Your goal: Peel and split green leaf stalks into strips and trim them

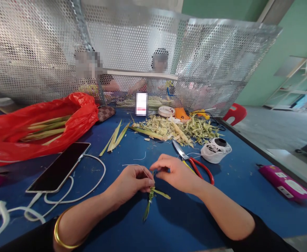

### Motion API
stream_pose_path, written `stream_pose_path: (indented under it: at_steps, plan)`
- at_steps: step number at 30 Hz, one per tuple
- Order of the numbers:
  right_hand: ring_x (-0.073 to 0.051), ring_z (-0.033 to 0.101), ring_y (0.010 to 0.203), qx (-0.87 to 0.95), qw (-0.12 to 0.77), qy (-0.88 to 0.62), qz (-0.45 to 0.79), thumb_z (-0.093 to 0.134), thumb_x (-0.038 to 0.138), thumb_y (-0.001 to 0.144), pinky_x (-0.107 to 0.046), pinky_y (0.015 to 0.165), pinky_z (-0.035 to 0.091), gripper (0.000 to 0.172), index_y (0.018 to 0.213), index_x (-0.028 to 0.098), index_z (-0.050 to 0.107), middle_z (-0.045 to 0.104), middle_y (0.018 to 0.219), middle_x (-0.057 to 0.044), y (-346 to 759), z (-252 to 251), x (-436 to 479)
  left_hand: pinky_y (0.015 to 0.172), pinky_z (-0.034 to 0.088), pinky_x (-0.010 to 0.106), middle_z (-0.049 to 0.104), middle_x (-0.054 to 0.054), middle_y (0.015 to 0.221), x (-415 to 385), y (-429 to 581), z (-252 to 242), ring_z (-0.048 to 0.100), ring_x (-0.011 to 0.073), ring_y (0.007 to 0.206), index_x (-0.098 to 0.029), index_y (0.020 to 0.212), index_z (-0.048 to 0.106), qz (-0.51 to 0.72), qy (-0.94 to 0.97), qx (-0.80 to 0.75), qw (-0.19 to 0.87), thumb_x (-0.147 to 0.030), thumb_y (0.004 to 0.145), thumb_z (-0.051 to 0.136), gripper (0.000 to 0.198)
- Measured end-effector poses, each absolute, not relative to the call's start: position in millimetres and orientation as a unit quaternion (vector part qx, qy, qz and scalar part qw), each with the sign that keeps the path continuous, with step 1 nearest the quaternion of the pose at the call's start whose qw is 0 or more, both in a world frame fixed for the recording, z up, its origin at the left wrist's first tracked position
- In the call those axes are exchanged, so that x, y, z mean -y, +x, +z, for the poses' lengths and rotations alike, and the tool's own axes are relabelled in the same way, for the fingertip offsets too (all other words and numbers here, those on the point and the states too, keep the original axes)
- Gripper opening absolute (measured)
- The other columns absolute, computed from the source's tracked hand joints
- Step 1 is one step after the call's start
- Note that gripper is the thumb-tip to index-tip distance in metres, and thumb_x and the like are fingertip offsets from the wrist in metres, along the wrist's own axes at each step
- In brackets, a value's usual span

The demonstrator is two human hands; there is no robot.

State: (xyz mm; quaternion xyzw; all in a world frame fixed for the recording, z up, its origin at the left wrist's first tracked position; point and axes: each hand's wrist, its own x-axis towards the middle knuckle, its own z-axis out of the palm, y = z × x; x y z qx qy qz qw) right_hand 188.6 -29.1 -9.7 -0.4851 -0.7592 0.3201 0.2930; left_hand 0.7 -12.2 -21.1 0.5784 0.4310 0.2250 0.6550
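Note:
My left hand (137, 178) is closed, thumb and fingers pinching the upper end of a small braided piece of green leaf strips (151, 196). The braid hangs below the fingertips, with a pale strip end sticking out to the right and a darker green tail. A thin white thread (132, 165) runs by the left fingers. Close by on the right, my right hand (173, 173) has its thumb and forefinger curled together just above the braid; what they pinch is too small to make out. Behind its wrist lie red-handled scissors (195, 164), blades pointing away.
A heap of leaf scraps (177, 129) lies at the back, beside loose leaf strips (115, 138). A white thread ball (216, 150) stands right. On the left are a red bag (85, 108) of leaves and a phone (60, 168) with a cable. A magenta pack (284, 182) sits far right.

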Motion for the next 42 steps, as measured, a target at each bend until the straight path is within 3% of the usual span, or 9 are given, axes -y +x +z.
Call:
stream_pose_path:
  at_steps: [3,8,15,26,35,39,42]
  plan:
    - [-0.011,0.054,0.072,0.78,0.248,-0.488,0.302,0.061,0.002,0.072,-0.024,0.063,0.041,0.026,0.083,0.024,0.071,0.053,0.081,0.002,184,-10,31,0.056,0.045,0.021,0.061,-0.003,0.055,13,1,-21,0.057,0.009,0.053,-0.014,0.07,0.063,0.229,0.592,-0.43,0.642,-0.022,0.069,0.067,0.009]
    - [-0.012,0.055,0.075,0.781,0.246,-0.503,0.279,0.065,0.009,0.077,-0.024,0.066,0.04,0.014,0.07,0.021,0.07,0.054,0.077,0.002,183,-12,30,0.052,0.045,0.02,0.066,-0.001,0.061,12,2,-21,0.06,0.0099,0.053,-0.014,0.072,0.062,0.232,0.604,-0.429,0.63,-0.021,0.071,0.064,0.007]
    - [-0.01,0.054,0.074,0.799,0.266,-0.493,0.22,0.063,0.012,0.08,-0.024,0.066,0.039,0.01,0.073,0.018,0.063,0.054,0.086,0.001,184,-3,32,0.051,0.046,0.02,0.069,0.0,0.065,9,1,-16,0.061,0.0089,0.052,-0.015,0.074,0.058,0.243,0.554,-0.451,0.657,-0.026,0.072,0.066,0.014]
    - [-0.013,0.054,0.075,0.877,0.258,-0.402,0.043,0.06,0.017,0.085,-0.029,0.069,0.035,0.014,0.072,0.017,0.067,0.059,0.081,-0.003,184,-5,33,0.05,0.047,0.02,0.067,0.001,0.062,4,-1,-15,0.061,0.0104,0.053,-0.015,0.071,0.059,0.242,0.531,-0.472,0.66,-0.024,0.067,0.069,0.014]
    - [-0.012,0.058,0.075,0.82,0.274,-0.421,0.274,0.062,0.012,0.079,-0.026,0.069,0.043,0.008,0.076,0.02,0.063,0.06,0.084,0.0,182,-4,36,0.047,0.043,0.02,0.061,-0.002,0.052,7,-1,-12,0.057,0.0107,0.052,-0.016,0.069,0.059,0.227,0.573,-0.48,0.624,-0.018,0.063,0.067,0.01]
    - [-0.01,0.059,0.063,0.719,0.315,-0.48,0.392,0.045,0.007,0.085,-0.024,0.062,0.047,0.022,0.099,0.02,0.054,0.063,0.088,-0.001,177,-14,32,0.046,0.039,0.019,0.058,-0.004,0.053,5,-2,-14,0.054,0.0102,0.052,-0.017,0.068,0.06,0.23,0.626,-0.464,0.583,-0.02,0.064,0.067,0.009]
    - [-0.01,0.06,0.06,0.716,0.302,-0.484,0.402,0.043,0.003,0.083,-0.024,0.062,0.047,0.023,0.094,0.02,0.055,0.064,0.084,0.0,174,-22,30,0.053,0.041,0.02,0.06,-0.003,0.058,4,-4,-18,0.056,0.0104,0.056,-0.017,0.068,0.062,0.249,0.679,-0.442,0.531,-0.022,0.066,0.066,0.006]
